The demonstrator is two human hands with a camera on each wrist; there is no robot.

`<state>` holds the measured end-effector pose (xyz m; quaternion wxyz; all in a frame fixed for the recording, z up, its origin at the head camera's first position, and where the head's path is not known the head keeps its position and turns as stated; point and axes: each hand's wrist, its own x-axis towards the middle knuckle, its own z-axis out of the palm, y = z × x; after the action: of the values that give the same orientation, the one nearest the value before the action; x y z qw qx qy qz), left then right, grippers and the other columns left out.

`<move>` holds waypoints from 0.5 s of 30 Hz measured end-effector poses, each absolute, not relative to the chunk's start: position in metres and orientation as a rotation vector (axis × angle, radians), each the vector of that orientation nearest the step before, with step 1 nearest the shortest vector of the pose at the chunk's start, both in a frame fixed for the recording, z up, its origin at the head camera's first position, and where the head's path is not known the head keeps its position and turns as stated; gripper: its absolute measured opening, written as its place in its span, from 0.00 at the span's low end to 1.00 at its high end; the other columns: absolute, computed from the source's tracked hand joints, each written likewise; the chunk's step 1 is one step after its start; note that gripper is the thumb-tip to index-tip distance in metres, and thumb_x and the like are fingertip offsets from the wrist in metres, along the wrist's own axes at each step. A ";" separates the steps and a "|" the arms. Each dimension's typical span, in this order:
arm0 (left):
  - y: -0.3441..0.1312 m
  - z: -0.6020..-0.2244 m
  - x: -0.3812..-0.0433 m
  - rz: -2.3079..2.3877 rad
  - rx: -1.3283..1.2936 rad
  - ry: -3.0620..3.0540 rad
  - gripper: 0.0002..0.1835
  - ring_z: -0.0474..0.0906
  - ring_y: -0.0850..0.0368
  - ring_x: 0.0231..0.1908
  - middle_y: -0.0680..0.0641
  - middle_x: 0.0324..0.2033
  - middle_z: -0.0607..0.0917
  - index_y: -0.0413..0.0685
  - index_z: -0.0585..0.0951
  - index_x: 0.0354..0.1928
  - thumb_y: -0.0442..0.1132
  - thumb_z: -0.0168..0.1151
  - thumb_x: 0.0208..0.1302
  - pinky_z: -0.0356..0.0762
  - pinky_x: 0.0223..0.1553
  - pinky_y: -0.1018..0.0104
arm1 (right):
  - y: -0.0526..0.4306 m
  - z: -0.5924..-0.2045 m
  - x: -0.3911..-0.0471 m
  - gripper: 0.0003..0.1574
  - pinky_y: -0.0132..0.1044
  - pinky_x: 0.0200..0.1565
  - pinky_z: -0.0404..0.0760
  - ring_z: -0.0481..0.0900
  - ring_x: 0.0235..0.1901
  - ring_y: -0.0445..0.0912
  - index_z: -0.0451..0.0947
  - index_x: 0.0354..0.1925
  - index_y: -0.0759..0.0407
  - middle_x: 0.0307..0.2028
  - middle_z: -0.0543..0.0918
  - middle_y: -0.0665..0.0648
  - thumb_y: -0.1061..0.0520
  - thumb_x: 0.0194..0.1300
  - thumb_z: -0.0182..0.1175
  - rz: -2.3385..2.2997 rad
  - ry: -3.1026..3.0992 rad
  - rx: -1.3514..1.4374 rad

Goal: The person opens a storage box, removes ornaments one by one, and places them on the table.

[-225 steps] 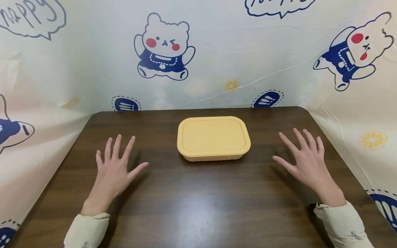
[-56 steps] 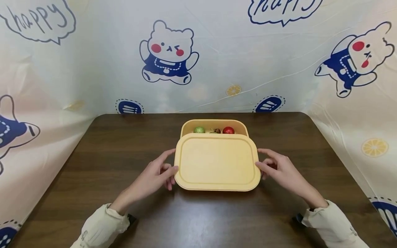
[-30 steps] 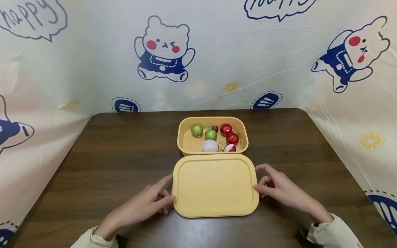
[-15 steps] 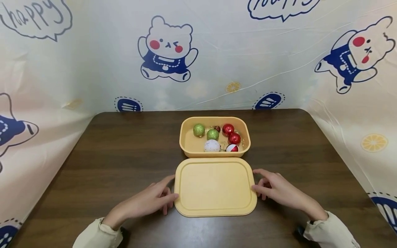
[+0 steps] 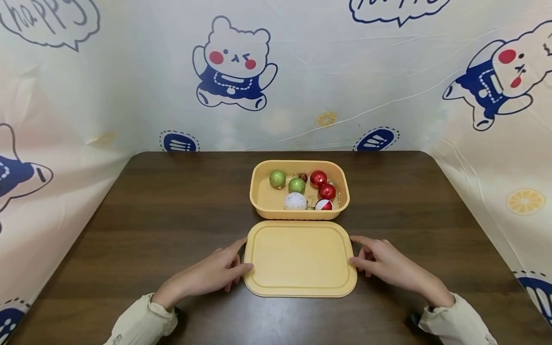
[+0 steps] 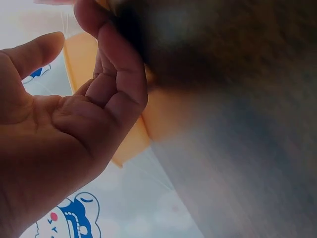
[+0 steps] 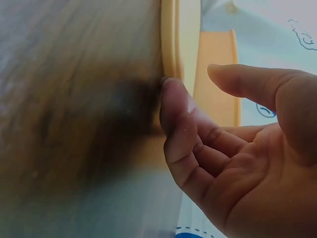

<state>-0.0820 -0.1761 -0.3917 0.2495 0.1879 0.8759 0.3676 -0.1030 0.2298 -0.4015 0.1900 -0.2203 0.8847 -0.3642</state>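
Note:
A yellow lid [image 5: 300, 258] lies in front of its yellow box [image 5: 300, 214] on the table. My left hand [image 5: 211, 273] holds the lid's left edge, its index finger at the corner and its thumb over the rim. Opposite, my right hand [image 5: 385, 263] holds the right edge. In the right wrist view, a curled fingertip touches the lid [image 7: 171, 39]. Inside the uncovered box sit Christmas ornaments: green balls [image 5: 296, 185], red balls [image 5: 327, 191], a white ball [image 5: 295, 201] and a red-and-white one [image 5: 324, 205]. The left wrist view is dark; finger contact there is hard to see.
The dark brown wooden table [image 5: 172, 211] extends around the box and lid. A patterned cloth [image 5: 302, 72] with cartoon bears hangs behind it and along both sides.
Earlier the lid covered the box. My hands took it at both sides and drew it toward me, uncovering the ornaments. In the last half second lid and hands have barely moved.

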 end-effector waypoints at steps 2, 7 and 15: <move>-0.176 -0.391 -0.083 0.990 0.515 2.393 0.39 0.78 0.56 0.18 0.53 0.21 0.81 0.38 0.54 0.76 0.52 0.55 0.75 0.72 0.32 0.66 | 0.229 -0.400 -0.102 0.39 0.33 0.25 0.77 0.78 0.21 0.40 0.63 0.67 0.74 0.23 0.81 0.46 0.50 0.71 0.62 -1.025 2.480 -0.638; -0.176 -0.388 -0.091 1.007 0.557 2.425 0.36 0.78 0.55 0.18 0.52 0.22 0.81 0.37 0.58 0.74 0.49 0.56 0.75 0.75 0.28 0.66 | 0.228 -0.392 -0.099 0.37 0.33 0.26 0.79 0.78 0.22 0.39 0.64 0.68 0.70 0.25 0.82 0.47 0.50 0.71 0.62 -1.022 2.487 -0.691; -0.186 -0.370 -0.115 1.091 0.528 2.566 0.23 0.82 0.52 0.27 0.47 0.29 0.83 0.42 0.72 0.66 0.44 0.57 0.75 0.80 0.29 0.64 | 0.224 -0.363 -0.116 0.24 0.33 0.27 0.78 0.77 0.24 0.38 0.75 0.61 0.61 0.26 0.82 0.48 0.52 0.71 0.62 -0.968 2.607 -0.793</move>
<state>-0.1152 -0.1855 -0.3700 0.1512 0.1838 0.8938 0.3801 -0.1161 0.2236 -0.3630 0.1248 -0.2720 0.8945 -0.3321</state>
